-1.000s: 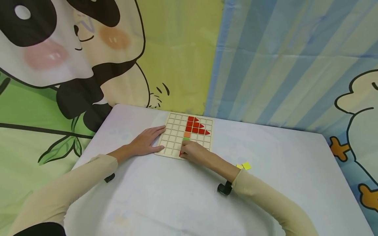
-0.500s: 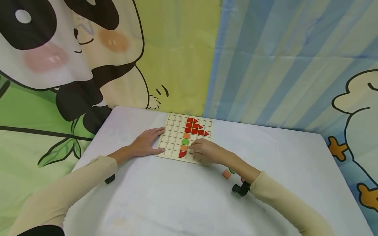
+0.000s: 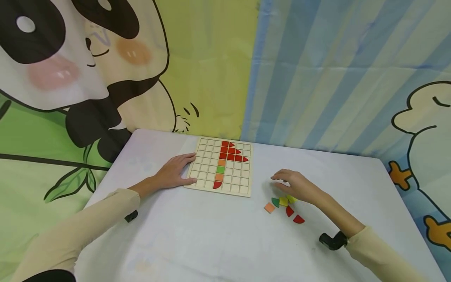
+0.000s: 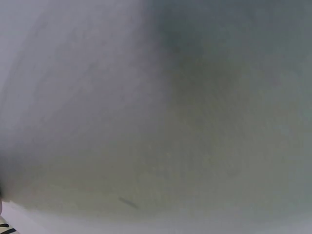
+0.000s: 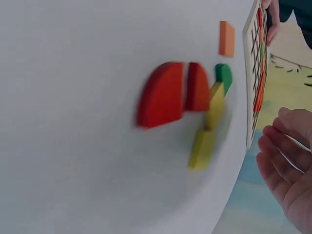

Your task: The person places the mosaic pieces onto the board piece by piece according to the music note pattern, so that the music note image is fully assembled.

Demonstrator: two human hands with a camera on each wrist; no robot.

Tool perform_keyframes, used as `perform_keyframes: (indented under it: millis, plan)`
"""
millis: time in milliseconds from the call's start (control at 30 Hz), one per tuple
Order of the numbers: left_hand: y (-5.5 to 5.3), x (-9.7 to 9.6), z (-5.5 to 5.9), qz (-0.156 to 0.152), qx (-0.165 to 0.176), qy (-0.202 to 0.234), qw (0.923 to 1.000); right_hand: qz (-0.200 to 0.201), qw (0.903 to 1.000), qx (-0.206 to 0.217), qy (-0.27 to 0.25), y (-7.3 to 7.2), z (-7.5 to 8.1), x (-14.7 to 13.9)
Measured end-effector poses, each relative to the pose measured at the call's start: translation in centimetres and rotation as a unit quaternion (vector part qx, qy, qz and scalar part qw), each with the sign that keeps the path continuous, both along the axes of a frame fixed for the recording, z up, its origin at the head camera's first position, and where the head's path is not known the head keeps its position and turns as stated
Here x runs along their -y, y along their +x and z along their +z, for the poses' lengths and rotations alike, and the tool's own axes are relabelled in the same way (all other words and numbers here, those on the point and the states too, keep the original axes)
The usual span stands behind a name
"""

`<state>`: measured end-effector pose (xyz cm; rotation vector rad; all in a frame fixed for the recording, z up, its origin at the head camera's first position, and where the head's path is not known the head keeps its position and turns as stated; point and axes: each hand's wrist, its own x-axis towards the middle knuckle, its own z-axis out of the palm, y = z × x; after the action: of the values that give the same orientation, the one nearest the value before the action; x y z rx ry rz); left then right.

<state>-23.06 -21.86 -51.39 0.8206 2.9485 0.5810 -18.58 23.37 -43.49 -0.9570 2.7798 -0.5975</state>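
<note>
A wooden grid board lies toward the back of the table, with red squares and triangles near its top. Below them a column runs orange, green, orange, ending in a red quarter-circle piece. My left hand rests at the board's left edge, fingers spread. My right hand hovers over loose pieces right of the board, fingers loosely bent and holding nothing. Under and before it lie an orange square, a green quarter circle, two yellow squares and two red quarter circles.
The white table meets a cartoon-printed curtain at its back edge. A black wrist camera hangs below the right forearm. The left wrist view is mostly blurred, pale surface.
My right hand has left the red quarter circle at the column's bottom and moved right, over the loose pieces, uncovering the board's lower right. My left hand has stayed put.
</note>
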Motion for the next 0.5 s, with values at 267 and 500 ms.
perform_keyframes:
  millis: [267,500]
  plan:
    - [0.1,-0.1,0.3,0.006,0.009,-0.001,0.9999,-0.034,0.9989,0.021,0.023,2.7,-0.5,-4.3]
    - [0.1,-0.2,0.2,0.006,0.012,-0.001,0.9999,-0.057,0.9975,0.023,0.035,3.9,-1.1,-5.5]
